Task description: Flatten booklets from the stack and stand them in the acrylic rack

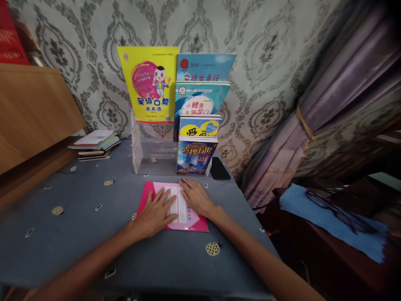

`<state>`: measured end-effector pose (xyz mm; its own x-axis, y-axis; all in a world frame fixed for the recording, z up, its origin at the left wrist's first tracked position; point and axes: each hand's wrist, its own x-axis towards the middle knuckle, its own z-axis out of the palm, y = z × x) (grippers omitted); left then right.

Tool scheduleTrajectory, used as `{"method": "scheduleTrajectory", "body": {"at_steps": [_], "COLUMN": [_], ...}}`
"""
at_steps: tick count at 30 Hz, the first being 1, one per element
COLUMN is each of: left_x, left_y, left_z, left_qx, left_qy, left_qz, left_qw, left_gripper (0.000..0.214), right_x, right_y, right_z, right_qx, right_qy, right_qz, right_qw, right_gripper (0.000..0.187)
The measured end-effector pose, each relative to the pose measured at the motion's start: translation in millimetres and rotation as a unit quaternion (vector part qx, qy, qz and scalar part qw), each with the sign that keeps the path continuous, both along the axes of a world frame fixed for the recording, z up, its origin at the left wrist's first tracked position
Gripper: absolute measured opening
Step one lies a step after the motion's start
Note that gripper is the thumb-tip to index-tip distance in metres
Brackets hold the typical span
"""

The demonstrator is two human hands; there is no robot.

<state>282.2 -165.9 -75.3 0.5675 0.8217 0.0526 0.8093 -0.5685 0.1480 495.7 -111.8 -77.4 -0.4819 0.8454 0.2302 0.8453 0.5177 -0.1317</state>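
My left hand point(155, 214) lies flat, fingers spread, on the pink book point(148, 190) at the near middle of the grey table point(78, 225). My right hand point(196, 196) rests flat on it too, gripping nothing. Far left sits a stack of books point(95, 144). Beyond the pink book a clear stand point(150, 156) holds upright books, with a black phone point(219, 168) just right of it. Patterned wallpaper point(266, 62) lies behind, and a purple curtain point(344, 96) hangs on the right.
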Motion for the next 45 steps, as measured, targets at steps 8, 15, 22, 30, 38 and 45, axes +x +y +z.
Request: {"method": "scheduleTrajectory", "body": {"at_steps": [8,15,22,30,38,45], "left_x": [9,-1,-10,-7,-9,-7], "left_y": [37,42,40,37,38,36], "left_z": [-1.9,-17.7,-21.8,-16.3,-18.2,-17.2], "left_qx": [0.056,0.08,0.095,0.081,0.076,0.069], "left_qy": [0.006,-0.003,0.019,0.032,-0.003,-0.002], "left_qz": [0.019,0.015,0.048,0.059,0.058,0.066], "left_qw": [0.998,0.997,0.994,0.995,0.995,0.995], "left_gripper": [0.049,0.056,0.06,0.061,0.06,0.058], "right_x": [-22,-19,-4,13,34,41], "right_y": [-5,-8,-15,-21,-36,-60], "right_z": [-16.2,-16.5,-11.5,-12.9,-18.4,-16.8], "right_qx": [0.011,-0.011,-0.031,-0.006,0.045,0.055], "right_qy": [0.02,0.061,0.042,0.045,0.076,0.073], "right_qz": [0.005,0.016,-0.015,-0.043,-0.024,0.008], "right_qw": [1.0,0.998,0.998,0.998,0.996,0.996], "right_gripper": [0.046,0.049,0.053,0.051,0.04,0.042]}}
